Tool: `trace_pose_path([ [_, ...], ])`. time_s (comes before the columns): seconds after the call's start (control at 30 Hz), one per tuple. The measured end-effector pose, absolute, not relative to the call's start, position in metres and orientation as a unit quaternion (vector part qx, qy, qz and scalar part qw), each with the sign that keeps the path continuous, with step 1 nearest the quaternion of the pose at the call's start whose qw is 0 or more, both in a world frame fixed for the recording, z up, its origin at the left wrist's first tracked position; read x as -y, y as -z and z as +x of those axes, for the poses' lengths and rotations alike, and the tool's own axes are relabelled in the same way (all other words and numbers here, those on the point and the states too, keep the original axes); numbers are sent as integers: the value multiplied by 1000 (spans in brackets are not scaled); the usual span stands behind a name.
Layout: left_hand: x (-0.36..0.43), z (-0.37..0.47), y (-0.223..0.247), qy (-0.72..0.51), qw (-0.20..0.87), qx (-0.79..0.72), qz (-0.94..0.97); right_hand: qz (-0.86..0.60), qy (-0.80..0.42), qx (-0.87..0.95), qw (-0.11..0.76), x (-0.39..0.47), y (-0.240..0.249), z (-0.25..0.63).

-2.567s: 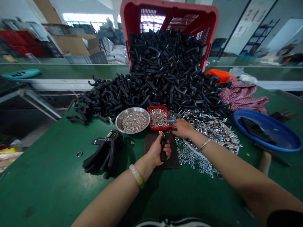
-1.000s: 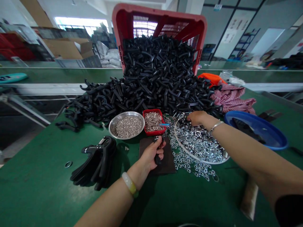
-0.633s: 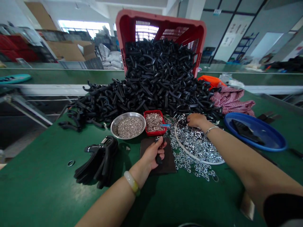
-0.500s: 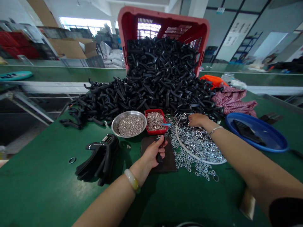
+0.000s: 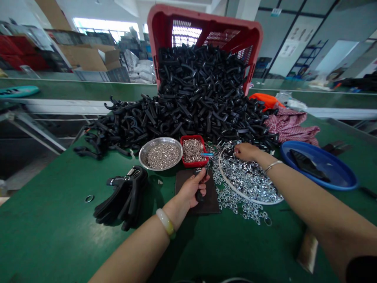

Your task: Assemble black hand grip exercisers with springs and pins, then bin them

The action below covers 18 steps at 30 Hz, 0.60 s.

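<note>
My left hand (image 5: 193,188) is closed around a small black plastic handle (image 5: 199,195), above a dark square pad (image 5: 211,200). Most of that handle is hidden by the fingers. At the far edge of a white-rimmed tray (image 5: 232,191) heaped with shiny metal rings and washers (image 5: 250,179), my right hand (image 5: 246,151) reaches down with its fingertips pinched together among small parts. What those fingertips hold, if anything, is too small to make out. Beside the pad stand a red box of metal pins (image 5: 193,150) and a steel bowl of small metal pieces (image 5: 164,156).
A big heap of black plastic handles (image 5: 194,106) spills from a tipped red crate (image 5: 206,19). Assembled black hand grips (image 5: 126,200) lie at left, near a loose ring (image 5: 89,199). At right are a blue tray (image 5: 344,173) holding a phone and a checked cloth (image 5: 290,124).
My left hand has turned the black handle slightly. The right hand stays at the same spot by the tray, its forearm shifted a little to the right.
</note>
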<state>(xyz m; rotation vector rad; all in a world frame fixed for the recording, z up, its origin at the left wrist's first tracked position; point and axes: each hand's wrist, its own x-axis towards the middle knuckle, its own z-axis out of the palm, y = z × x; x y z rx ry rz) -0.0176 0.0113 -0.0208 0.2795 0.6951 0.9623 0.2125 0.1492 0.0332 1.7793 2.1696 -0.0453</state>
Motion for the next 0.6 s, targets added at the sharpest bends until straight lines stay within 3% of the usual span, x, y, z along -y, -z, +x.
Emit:
trace_pose_path([
  [0.33, -10, -17, 24, -455, 817, -330, 130, 672, 73, -721, 154, -175, -22, 217],
  [0.6, -11, -18, 24, -454, 815, -333, 134, 692, 9, -721, 45, -149, -23, 225],
])
